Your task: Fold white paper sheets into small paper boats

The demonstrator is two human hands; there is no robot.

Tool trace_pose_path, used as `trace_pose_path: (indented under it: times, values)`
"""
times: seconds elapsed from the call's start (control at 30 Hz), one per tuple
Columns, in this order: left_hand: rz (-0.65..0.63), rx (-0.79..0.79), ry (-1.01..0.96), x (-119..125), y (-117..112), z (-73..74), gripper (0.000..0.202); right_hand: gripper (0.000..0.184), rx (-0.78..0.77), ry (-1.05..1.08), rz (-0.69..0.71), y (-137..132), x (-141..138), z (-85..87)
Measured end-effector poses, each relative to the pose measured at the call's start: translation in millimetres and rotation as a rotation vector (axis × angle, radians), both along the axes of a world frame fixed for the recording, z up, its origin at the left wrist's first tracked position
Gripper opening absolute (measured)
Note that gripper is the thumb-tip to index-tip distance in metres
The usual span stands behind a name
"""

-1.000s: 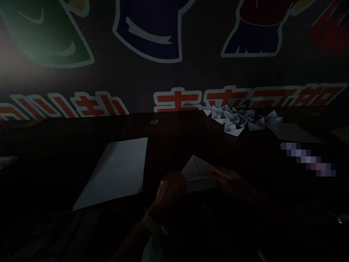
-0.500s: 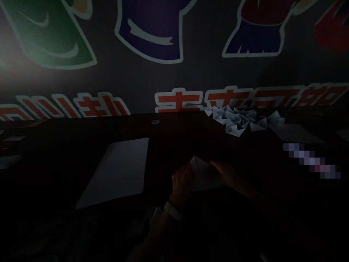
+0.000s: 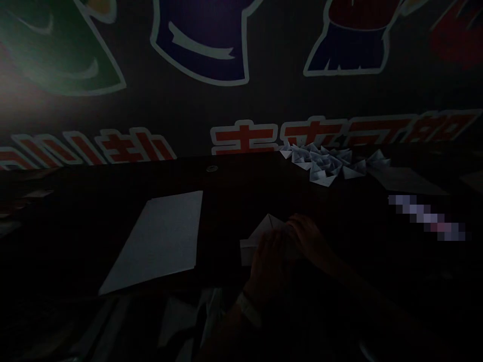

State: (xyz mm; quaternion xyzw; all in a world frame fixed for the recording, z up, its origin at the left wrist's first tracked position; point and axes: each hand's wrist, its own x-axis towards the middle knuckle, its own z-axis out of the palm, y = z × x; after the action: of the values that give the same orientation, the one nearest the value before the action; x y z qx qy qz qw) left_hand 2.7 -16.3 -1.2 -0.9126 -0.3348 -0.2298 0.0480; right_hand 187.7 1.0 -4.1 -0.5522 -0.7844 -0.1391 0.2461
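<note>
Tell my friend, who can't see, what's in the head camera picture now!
A person's left hand and right hand are on a folded white paper on a dark table in dim light. Plain white sheets lie to the left, and boat-like folded papers cluster farther back on the right, before a painted wall.

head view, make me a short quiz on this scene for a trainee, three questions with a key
1. Multiple choice: what do the left hand and the right hand both touch?
a) the flat white paper
b) the folded sheet
c) the small round disc
2. True or false: the cluster of paper boats lies nearer the wall than the folded sheet does.
3. Fill in the gap: a pale band circles the person's ____ wrist.

Key: 1. b; 2. true; 3. left
</note>
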Motion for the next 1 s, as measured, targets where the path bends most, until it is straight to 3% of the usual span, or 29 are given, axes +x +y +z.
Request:
trace_pose_path:
  times: [0.27, 0.43, 0.67, 0.83, 1.0]
  values:
    - [-0.047, -0.102, -0.025, -1, 4, -1.1, 0.06, 0.065, -0.072, -0.151, 0.069, -28, -4, -32.4]
    - [-0.014, -0.11, -0.04, -16, 5, -2.6, 0.07, 0.078, -0.133, -0.141, 0.046, -43, 13, -23.7]
    - [0.113, -0.081, 0.014, -67, -4, 1.5, 0.077, 0.096, -0.141, -0.124, 0.023, -59, 24, -11.5]
    - [0.12, 0.016, 0.08, -93, -5, -2.1, 0.077, 0.093, -0.065, -0.191, 0.028, -64, 31, -15.7]
    - [0.054, 0.214, 0.146, -107, -14, -3.1, 0.052, 0.068, 0.032, -0.278, -0.004, -75, 31, -27.7]
